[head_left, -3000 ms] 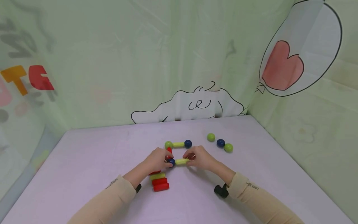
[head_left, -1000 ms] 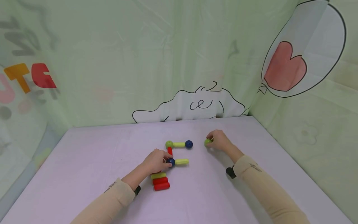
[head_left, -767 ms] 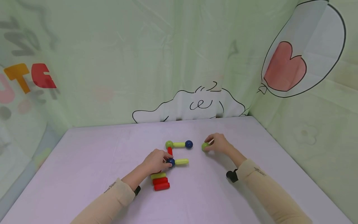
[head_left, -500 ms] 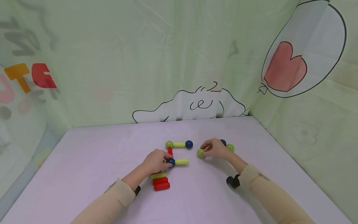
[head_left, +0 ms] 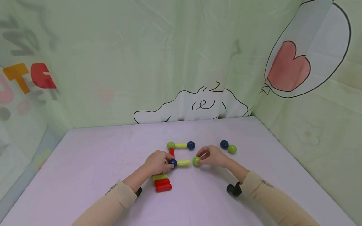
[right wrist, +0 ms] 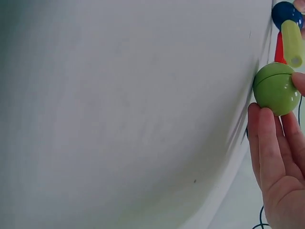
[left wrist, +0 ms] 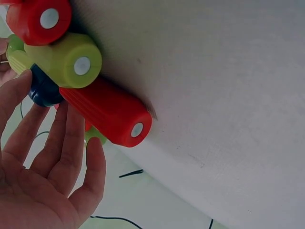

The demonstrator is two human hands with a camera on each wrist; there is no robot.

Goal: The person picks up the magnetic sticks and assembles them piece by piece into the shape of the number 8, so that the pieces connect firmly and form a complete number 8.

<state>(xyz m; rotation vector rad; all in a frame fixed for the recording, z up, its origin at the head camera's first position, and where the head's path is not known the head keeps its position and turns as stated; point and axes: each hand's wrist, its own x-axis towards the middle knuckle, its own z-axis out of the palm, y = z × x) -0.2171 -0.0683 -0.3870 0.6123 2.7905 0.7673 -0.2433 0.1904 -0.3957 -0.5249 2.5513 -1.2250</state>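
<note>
My left hand [head_left: 156, 162] pinches a dark blue ball [head_left: 172, 163] between thumb and fingers. A yellow-green rod [head_left: 183, 163] sticks out from that ball to the right. Behind it a red rod [head_left: 172, 152] leads to a green ball [head_left: 171, 145], from which another yellow-green rod [head_left: 181, 145] runs to a second blue ball [head_left: 191, 145]. My right hand [head_left: 213, 156] holds a loose green ball [head_left: 196, 161] just off the rod's free end. A narrow gap between this ball and the rod shows in the head view. In the right wrist view, thumb and fingertips grip the green ball [right wrist: 276, 89].
Spare rods lie in a row near my left wrist: a yellow-green rod [head_left: 160, 177] and red rods [head_left: 163, 188], with pale round ends in the left wrist view. A blue ball [head_left: 224, 144] and a green ball [head_left: 232, 149] rest at the back right of the table [head_left: 99, 163].
My right hand left the yellow-green rod, took the green ball from the back right and brought it left and nearer, close to the rod's end. My left hand stayed on the blue ball.
</note>
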